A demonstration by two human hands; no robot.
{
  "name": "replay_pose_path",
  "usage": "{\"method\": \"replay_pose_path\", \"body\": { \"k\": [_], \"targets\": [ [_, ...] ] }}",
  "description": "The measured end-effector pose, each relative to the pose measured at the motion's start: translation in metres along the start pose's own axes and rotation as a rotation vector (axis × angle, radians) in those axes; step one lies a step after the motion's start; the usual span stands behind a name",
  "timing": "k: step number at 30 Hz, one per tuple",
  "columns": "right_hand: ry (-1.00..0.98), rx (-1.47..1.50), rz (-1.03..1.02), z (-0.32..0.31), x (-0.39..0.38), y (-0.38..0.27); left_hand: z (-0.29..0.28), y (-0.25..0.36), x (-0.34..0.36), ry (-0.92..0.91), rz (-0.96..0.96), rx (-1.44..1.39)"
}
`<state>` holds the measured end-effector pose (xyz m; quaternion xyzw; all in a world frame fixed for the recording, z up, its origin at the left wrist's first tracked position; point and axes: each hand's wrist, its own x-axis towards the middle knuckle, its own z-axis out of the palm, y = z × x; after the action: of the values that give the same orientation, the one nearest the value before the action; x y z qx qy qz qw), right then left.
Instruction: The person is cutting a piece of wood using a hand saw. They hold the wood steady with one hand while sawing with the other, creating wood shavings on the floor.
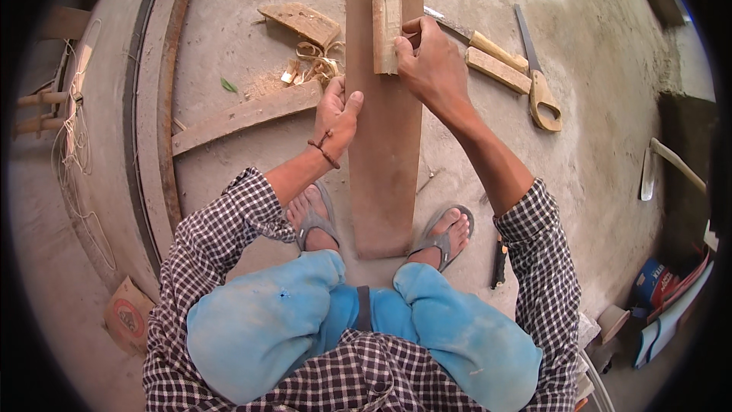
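Note:
A long brown board [385,175] runs away from me between my feet. On its far end lies a short, pale, rough strip of wood [386,8], lengthwise. My left hand [337,116] is closed on the board's left edge, a little below that strip. My right hand [427,65] grips the pale strip at its right side, thumb on its face and fingers curled, partly hidden. Curled shavings [313,61] and a wedge-shaped offcut [301,24] lie to the left of the board.
Right: handsaw [543,95], wooden-handled tool [496,51], wood block [496,69], hoe-like blade [649,172], black-handled item [500,263], colored packages [656,286]. Left: plank [244,116], long wooden rail [164,145], tangled cord [84,206], cardboard [128,313]. My sandalled feet flank the board.

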<state>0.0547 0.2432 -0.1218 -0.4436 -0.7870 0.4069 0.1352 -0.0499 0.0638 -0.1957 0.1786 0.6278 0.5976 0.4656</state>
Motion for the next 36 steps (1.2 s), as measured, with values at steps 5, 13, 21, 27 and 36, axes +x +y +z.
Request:
{"method": "replay_pose_path", "body": {
  "k": [5,13,21,27,36],
  "targets": [
    [-0.06,-0.005,0.038,-0.013,-0.004,-0.001,0.002,0.002,-0.002,0.007,0.006,0.004],
    [0.104,0.296,-0.016,-0.006,-0.019,0.041,0.003,0.008,-0.006,0.114,-0.015,0.004],
    [0.019,0.428,0.116,0.024,-0.073,0.082,0.006,0.011,-0.01,0.133,0.01,0.299],
    [0.411,-0.593,0.024,-0.066,-0.044,0.191,0.001,0.007,-0.012,0.143,-0.005,0.32],
    [0.116,-0.72,-0.026,-0.106,-0.083,0.275,-0.01,0.003,0.0,0.082,-0.015,0.3]
  ]
}}
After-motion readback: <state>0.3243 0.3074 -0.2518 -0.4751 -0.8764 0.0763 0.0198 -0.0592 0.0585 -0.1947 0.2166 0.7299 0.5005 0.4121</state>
